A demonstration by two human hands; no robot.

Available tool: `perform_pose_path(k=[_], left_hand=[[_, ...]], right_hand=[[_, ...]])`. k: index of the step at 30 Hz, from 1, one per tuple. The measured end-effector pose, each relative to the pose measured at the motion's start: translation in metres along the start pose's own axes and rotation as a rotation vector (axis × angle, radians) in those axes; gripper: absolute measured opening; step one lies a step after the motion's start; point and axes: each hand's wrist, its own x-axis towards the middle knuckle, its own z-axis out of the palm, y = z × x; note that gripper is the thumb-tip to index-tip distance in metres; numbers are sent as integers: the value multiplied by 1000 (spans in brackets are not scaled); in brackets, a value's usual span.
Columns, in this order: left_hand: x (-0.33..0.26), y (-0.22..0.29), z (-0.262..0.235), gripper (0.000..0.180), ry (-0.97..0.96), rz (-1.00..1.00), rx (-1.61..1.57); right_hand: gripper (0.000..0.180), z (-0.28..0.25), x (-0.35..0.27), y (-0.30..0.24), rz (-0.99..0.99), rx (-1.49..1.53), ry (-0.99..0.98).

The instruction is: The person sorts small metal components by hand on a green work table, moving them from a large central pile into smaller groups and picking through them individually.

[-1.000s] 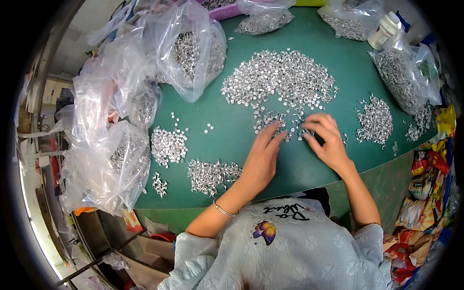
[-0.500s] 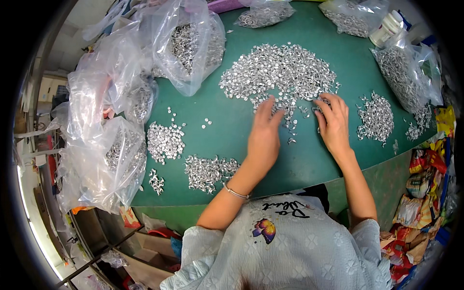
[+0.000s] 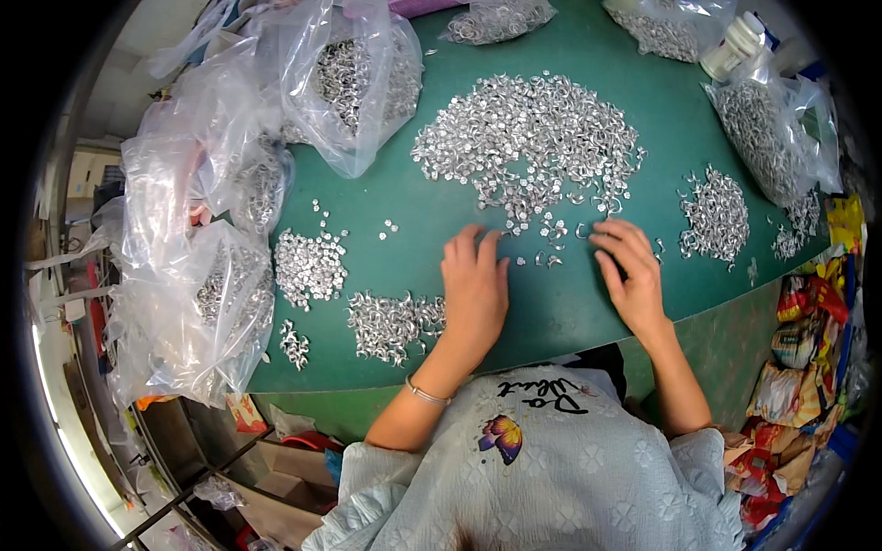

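Small silvery metal pieces, many curved like hooks, form a large heap [image 3: 537, 138] on the green table [image 3: 560, 321]. My left hand [image 3: 475, 285] is low over the table, below the heap's left part. Its fingers are bent and apart, with their tips partly hidden; I see nothing in them. My right hand [image 3: 632, 275] rests to the right of a few loose pieces [image 3: 548, 260], with a gap between thumb and bent fingers. A smaller heap of curved pieces [image 3: 390, 326] lies left of my left wrist. Another heap of curved pieces [image 3: 715, 219] is right of my right hand.
A pile of small round pieces [image 3: 309, 268] and a little cluster [image 3: 294, 344] lie at the left. Clear plastic bags [image 3: 165, 275] of metal parts crowd the left edge. Another filled bag [image 3: 758, 138] and a white bottle [image 3: 732, 48] stand at the right.
My left hand has drawn back from the heap toward the lower left. My right hand has pulled slightly nearer to me, off the heap's lower right edge.
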Motion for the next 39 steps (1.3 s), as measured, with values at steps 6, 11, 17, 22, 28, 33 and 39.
perform_pose_path(k=[6, 11, 17, 22, 28, 33, 39], left_hand=[[8, 1, 9, 32, -101, 29, -29], [-5, -6, 0, 27, -33, 48, -156], [-10, -5, 1, 21, -170, 107, -175], [-13, 2, -5, 15, -85, 77, -199], [-24, 10, -1, 23, -174, 92, -297], [-18, 16, 0, 36, -86, 134, -157], [-2, 18, 7, 32, -128, 131, -54]], right_hand=[[31, 15, 12, -29, -57, -141, -68], [31, 6, 6, -19, 22, -137, 87], [36, 18, -6, -43, -10, -209, 22], [35, 15, -17, -36, 49, -173, 119], [26, 25, -21, -48, -2, -196, 37], [27, 16, -18, -39, 24, -108, 130], [25, 18, 4, -28, -52, -239, 66]])
